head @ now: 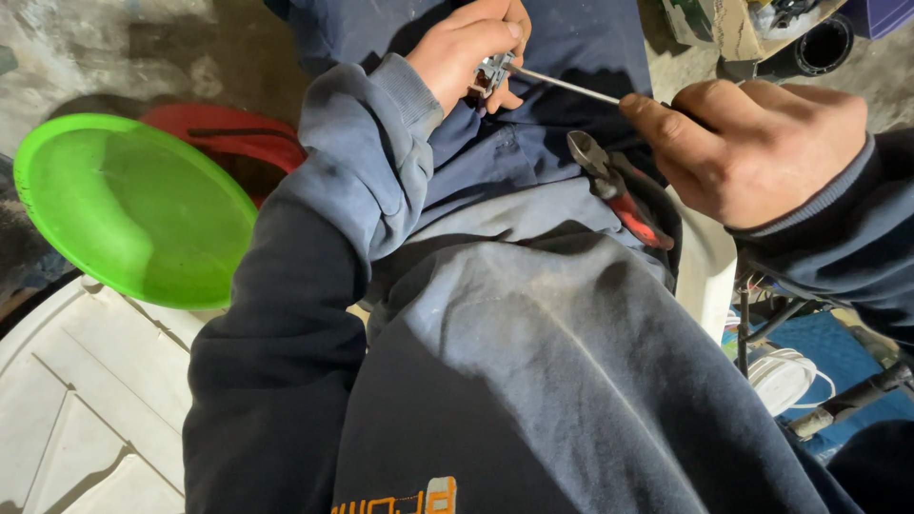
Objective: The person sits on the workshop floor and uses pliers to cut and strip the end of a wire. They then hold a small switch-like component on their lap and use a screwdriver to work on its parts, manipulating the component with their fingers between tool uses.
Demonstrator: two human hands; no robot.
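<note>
Your left hand (pixel 466 52), at twelve o'clock, closes around a small metal part (pixel 493 71), thumb and fingers pinching it so that its open face turns toward three o'clock; this steadies the part above your lap. Your right hand (pixel 762 148), at two o'clock, wraps fully around the handle of a screwdriver (pixel 571 88), the handle itself hidden in the fist. The thin steel shaft runs from the fist toward ten o'clock, and its tip meets the metal part, so both hands brace one line of force. A pair of pliers (pixel 619 190) with red grips lies loose on your lap just below the shaft, jaws toward twelve o'clock, touching neither hand and kept within easy reach. At nine o'clock a bright green round lid (pixel 133 205) rests beside your left sleeve, overlapping a red object (pixel 238 133) behind it. A white plastic surface (pixel 86 400) fills seven o'clock. At four o'clock a coil of white cable (pixel 785 376) lies on blue material. A cardboard box (pixel 733 29) sits at one o'clock; no readable label shows on it.
</note>
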